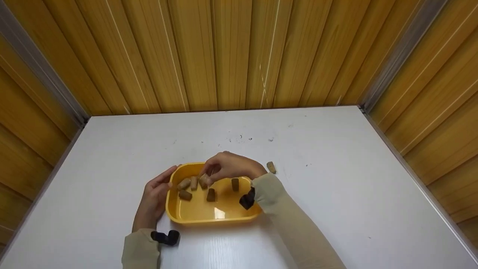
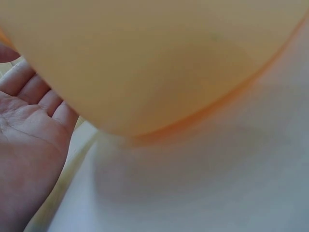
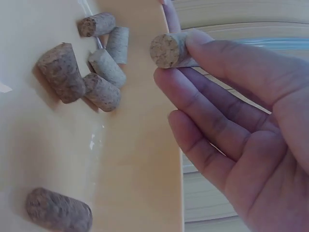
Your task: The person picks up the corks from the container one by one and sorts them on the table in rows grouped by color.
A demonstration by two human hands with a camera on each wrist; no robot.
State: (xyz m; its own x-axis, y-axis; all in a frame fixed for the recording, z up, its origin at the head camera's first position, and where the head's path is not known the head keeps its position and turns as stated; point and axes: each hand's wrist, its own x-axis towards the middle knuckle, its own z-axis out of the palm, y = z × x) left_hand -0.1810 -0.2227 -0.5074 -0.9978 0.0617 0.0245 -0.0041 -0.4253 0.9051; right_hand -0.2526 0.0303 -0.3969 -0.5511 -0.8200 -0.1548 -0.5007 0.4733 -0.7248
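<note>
My right hand [image 1: 233,165] is over the back of a yellow plastic tub [image 1: 198,221]. Between its thumb and forefinger it pinches a cork [image 3: 169,50], held above the tub's wall in the right wrist view. Several corks lie in the tub: a light cork [image 1: 194,183] in a group at the left, a darker cork [image 1: 211,195] near the middle, and a brown cork [image 1: 235,184] toward the right. At the tub's left end my left hand [image 1: 152,196] grips the wall, thumb at the rim and fingers along the outside.
One loose cork [image 1: 271,167] lies on the white table [image 1: 336,209], right of the tub beyond the right wrist. Dark marks dot the table's far part. Yellow wood-look panels [image 1: 231,56] enclose the back and both sides. Each sleeve carries a small black device.
</note>
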